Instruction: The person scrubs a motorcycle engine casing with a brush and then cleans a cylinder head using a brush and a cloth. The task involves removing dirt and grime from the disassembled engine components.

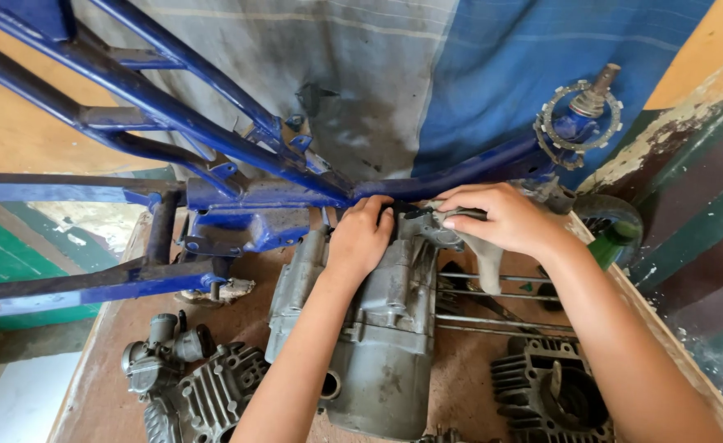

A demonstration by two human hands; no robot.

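Fingers (460,215) of both hands curled, gripping grey engine case (386,328) top, wrists bent

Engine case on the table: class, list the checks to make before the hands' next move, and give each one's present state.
1. Engine case rests on the table: ok.
2. Left hand is on the case top: ok.
3. Right hand holds a grey rag at the case: ok.
4. Blue frame is apart from the case: cannot tell.
5. Long studs free of the loose cylinder: ok.
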